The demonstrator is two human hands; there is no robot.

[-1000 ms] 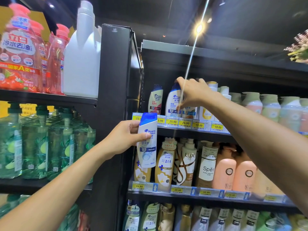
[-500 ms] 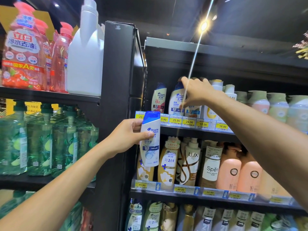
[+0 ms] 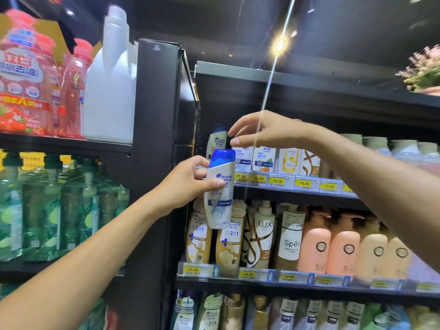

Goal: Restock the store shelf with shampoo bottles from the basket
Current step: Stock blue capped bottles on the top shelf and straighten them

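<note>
Left grip (image 3: 188, 182) clamped on shampoo bottle (image 3: 220, 198), right grip (image 3: 269, 132) spread empty just above its blue cap (image 3: 222, 157), shelf (image 3: 297, 196) behind

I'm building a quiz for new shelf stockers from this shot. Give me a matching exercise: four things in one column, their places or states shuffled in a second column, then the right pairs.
Things
1. white shampoo bottle
2. large white jug
3. LUX pump bottle
4. right hand

Places or states
A. open, holding nothing, just above the held bottle's cap
B. top shelf of the left unit, beside the pink bottles
C. gripped by the left hand
D. middle shelf, left of the Spes bottle

Pairs: 1-C, 2-B, 3-D, 4-A
</note>
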